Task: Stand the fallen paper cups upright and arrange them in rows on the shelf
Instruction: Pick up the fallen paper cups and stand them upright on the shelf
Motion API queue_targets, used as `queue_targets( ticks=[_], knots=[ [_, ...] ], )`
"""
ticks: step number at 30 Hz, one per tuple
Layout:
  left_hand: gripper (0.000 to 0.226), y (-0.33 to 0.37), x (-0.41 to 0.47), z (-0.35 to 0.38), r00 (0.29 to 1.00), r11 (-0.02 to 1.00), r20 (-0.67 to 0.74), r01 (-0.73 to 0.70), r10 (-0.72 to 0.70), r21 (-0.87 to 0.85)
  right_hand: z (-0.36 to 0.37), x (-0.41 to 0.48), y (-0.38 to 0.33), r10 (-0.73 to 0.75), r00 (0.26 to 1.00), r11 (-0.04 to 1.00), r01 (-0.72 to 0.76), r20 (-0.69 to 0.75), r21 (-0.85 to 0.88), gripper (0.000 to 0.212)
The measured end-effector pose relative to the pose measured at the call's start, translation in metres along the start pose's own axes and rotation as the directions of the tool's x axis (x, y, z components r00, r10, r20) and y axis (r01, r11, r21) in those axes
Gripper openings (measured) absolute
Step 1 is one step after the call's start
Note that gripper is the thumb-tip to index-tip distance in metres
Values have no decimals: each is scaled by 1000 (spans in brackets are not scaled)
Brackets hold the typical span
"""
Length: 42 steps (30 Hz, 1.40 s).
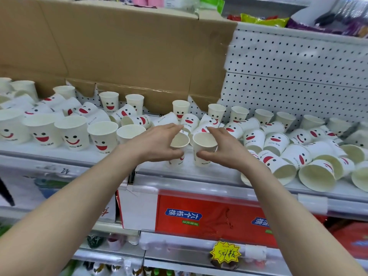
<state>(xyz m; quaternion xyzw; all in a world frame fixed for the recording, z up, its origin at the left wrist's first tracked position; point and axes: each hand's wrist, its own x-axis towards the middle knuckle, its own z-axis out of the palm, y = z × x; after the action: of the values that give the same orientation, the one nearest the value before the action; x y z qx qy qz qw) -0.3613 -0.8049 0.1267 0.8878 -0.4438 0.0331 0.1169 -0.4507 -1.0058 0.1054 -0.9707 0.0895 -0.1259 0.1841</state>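
White paper cups printed with red smiling faces cover the white shelf (179, 172). My left hand (157, 142) grips one upright cup (179, 144) near the shelf's front. Beside it my right hand (221, 146) grips a second upright cup (204, 145). A front row of several upright cups (73, 134) stands to the left of my hands. Along the back stand more upright cups (180, 109). To the right, a heap of fallen cups (294, 156) lies on its sides, and more tipped cups (137, 120) lie behind my hands.
A torn cardboard sheet (123, 50) leans on the white pegboard back wall (298, 76). Below the shelf sits a red carton (209, 216) and a yellow price tag (225, 253). Bagged goods fill the shelf above at the right.
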Motion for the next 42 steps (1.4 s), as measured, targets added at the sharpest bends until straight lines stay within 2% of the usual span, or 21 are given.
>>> queue_targets(
  ticks=[3, 6, 12, 15, 18, 22, 25, 28, 32, 35, 39, 42],
  knots=[
    [65, -1, 6, 2, 997, 995, -50, 63, -60, 72, 0, 3, -3, -29, 1000, 999, 29, 10, -25, 79],
    [52, -3, 6, 1, 999, 998, -38, 24, -22, 56, 3, 6, -5, -11, 1000, 999, 10, -17, -30, 78],
    [60, -6, 2, 1, 998, 998, 13, -64, 64, 0, 11, 4, -8, -3, 997, 999, 0, -75, -38, 71],
    [66, -11, 4, 9, 997, 997, 7, -83, 83, -5, 8, 1, -5, -33, 998, 998, 30, -46, -46, 75],
    [68, -7, 5, 17, 984, 993, -136, -114, 119, 43, -8, -8, 9, -49, 997, 998, 47, -61, -34, 78],
    [59, 35, 5, 27, 880, 965, -401, -254, 256, 59, -43, -29, 52, -36, 980, 999, 32, -197, -22, 50],
    [57, 80, 14, 47, 859, 940, -392, -338, 329, 49, -64, -47, 92, -14, 979, 996, -4, -205, -86, 37],
    [53, 124, 30, 75, 873, 932, -337, -358, 352, 47, -77, -62, 123, -44, 991, 991, 27, -124, -129, 34],
    [33, 162, 48, 95, 886, 956, -371, -293, 277, 14, -95, -76, 149, -150, 988, 977, 152, 29, -147, 33],
    [21, 175, 53, 95, 867, 975, -451, -216, 212, 45, -100, -77, 164, -227, 971, 962, 235, 76, -138, 30],
    [17, 178, 50, 83, 850, 997, -521, -64, 78, 45, -90, -67, 174, -350, 936, 925, 343, -19, -164, 23],
    [20, 176, 52, 71, 836, 994, -548, 87, -36, 68, -89, -56, 174, -398, 912, 904, 370, -105, -213, 21]
  ],
)
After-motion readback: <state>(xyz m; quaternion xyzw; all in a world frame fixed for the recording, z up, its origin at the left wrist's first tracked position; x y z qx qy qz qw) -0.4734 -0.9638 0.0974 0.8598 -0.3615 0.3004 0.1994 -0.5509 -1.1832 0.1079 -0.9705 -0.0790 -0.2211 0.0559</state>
